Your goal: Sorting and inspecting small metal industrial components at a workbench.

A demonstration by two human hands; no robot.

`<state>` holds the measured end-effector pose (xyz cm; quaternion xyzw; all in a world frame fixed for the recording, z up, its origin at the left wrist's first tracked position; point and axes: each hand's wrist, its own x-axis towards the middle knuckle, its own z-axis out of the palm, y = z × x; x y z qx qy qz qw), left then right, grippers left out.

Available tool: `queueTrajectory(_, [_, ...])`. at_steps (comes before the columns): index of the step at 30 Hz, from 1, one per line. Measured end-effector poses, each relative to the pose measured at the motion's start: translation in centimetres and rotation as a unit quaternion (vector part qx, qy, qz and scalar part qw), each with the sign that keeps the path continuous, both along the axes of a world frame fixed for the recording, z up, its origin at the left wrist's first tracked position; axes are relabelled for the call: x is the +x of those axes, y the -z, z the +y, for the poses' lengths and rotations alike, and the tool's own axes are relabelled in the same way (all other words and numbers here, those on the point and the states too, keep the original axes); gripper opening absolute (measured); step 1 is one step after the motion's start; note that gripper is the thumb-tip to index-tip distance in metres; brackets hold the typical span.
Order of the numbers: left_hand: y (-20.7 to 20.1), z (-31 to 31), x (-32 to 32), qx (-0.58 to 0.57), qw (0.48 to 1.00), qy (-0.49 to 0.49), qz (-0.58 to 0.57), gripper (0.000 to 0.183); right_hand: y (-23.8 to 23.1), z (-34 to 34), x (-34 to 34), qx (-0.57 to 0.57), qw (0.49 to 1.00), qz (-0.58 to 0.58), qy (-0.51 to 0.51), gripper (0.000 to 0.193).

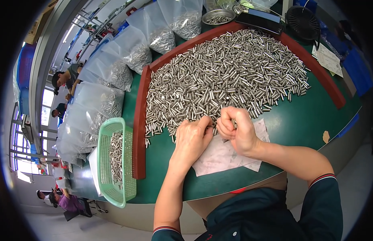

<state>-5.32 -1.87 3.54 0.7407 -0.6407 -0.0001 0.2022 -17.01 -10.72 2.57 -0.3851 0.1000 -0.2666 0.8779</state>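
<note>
A wide heap of small metal pins (226, 68) covers the green tabletop in front of me. At the heap's near edge, my left hand (191, 136) is closed, its thumb and fingers drawn together by the pins; whatever they hold is hidden. Close beside it on the right, my right hand (239, 130) is curled into a fist, knuckles up, and its contents cannot be made out. Beneath both hands lies a stained pale pink cloth (224, 158).
Dark red strips (140, 120) border the heap. To the left stand a green plastic basket (131, 168) of pins and several clear bags (132, 46) of metal parts. A metal bowl (218, 17), a phone-like dark device (258, 22) and a small black fan (302, 22) sit at the back.
</note>
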Motion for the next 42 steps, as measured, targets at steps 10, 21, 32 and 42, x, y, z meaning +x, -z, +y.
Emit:
queueTrajectory(10, [-0.4,1.8,-1.7,0.029,0.990,-0.015,0.135,0.008,0.4,-0.2,-0.1,-0.016,1.000,0.016,-0.007,0.037])
queueTrajectory(21, [0.1,2.0,-1.9,0.052,0.972,-0.045,0.223,0.007,0.4,0.0,-0.3,0.036,0.999,-0.022,0.007,0.037])
queueTrajectory(32, [0.3,2.0,-1.9,0.055,0.969,-0.056,0.233,0.008,0.3,0.1,-0.4,0.040,0.999,-0.029,0.012,0.036])
queueTrajectory(42, [0.3,2.0,-2.0,0.081,0.963,-0.085,0.244,0.009,0.6,0.5,-0.2,0.019,0.999,-0.016,0.037,0.034])
